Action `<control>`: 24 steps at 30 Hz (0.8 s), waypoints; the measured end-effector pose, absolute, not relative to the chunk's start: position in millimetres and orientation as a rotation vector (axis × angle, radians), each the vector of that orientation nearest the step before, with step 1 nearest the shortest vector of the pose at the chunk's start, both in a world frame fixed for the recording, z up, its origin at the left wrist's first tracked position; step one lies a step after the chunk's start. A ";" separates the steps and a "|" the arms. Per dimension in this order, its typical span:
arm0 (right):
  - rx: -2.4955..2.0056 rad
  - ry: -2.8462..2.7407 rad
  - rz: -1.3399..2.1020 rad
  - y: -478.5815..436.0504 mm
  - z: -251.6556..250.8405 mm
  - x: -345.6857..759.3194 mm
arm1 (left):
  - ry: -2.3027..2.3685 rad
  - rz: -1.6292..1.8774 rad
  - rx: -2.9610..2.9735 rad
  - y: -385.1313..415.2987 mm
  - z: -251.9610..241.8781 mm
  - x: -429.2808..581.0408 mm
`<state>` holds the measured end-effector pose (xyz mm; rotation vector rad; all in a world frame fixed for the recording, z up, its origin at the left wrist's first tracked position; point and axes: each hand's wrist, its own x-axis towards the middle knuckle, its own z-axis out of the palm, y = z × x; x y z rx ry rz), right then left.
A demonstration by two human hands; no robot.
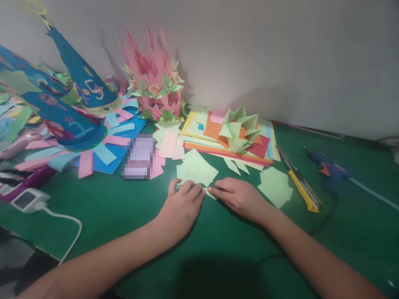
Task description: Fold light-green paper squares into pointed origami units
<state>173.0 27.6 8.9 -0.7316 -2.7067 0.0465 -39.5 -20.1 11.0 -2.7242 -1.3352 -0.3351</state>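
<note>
Low on the green table, a small piece of light green paper lies between my two hands, partly covered by fingers. My left hand presses its closed fingertips onto the left end of this paper. From the other side, my right hand pinches the right part with its fingers together. Just beyond them rests a loose pile of light green paper squares. More green squares lie to the right of my right hand, and thin folded green strips sit behind it.
Coloured paper sheets carry a folded green paper flower. A yellow box cutter and a blue glue gun lie right. Left are a pink paper crown, blue cone hats, a blurred-out phone and a white corded device.
</note>
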 end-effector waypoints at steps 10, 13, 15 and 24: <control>-0.812 -2.657 0.117 25.9 14.0 170.5 | -1.364 -0.318 -2.752 -16.2 11.3 -38.3; -0.852 -2.660 0.151 24.8 17.0 170.5 | -1.343 -0.318 -2.752 -15.1 10.3 -37.7; -0.846 -2.657 0.147 23.9 17.4 171.2 | -1.321 -0.314 -2.748 -15.1 9.7 -37.5; -0.869 -2.590 -0.008 19.5 5.7 174.7 | -1.319 -0.386 -2.722 -14.5 6.0 -36.7</control>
